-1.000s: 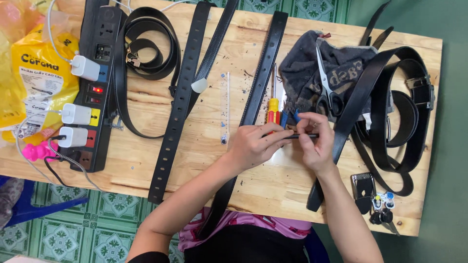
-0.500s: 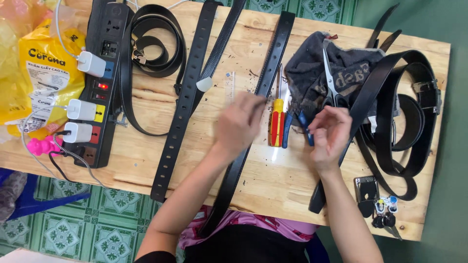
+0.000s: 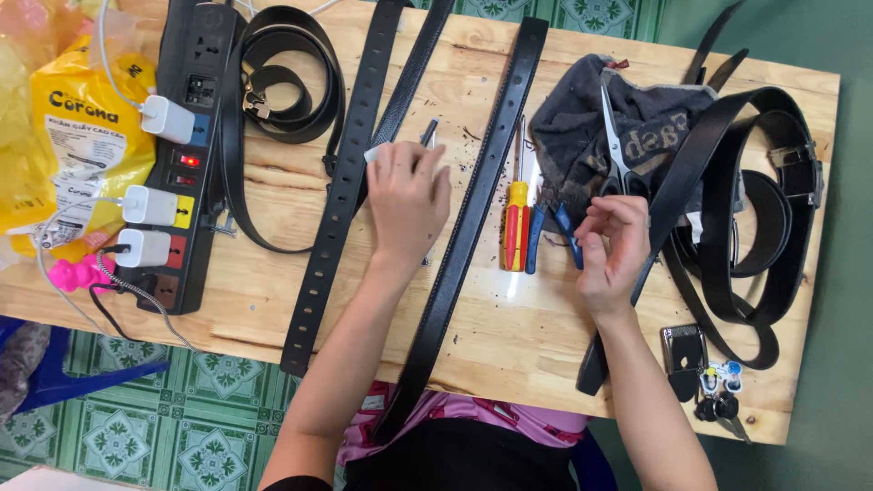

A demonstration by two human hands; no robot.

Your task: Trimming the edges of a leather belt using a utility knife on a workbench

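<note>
My left hand lies palm down on the wooden table, between a punched black strap and a long black belt. A thin dark pen-like tool pokes out beyond its fingertips; whether the fingers grip it is hidden. My right hand hovers with its fingers curled and pinched together, and nothing shows in them. Just left of it lie a blue-handled tool and a screwdriver with a yellow and red handle.
Scissors rest on a dark cloth at the back right, beside looped black belts. A black power strip with white chargers and a yellow bag sit at left. A buckle and keys lie front right.
My hands, joined over a small piece beside the screwdriver, have parted. The left hand moved left and away onto the table near the pen-like tool. The right hand stayed by the blue-handled tool.
</note>
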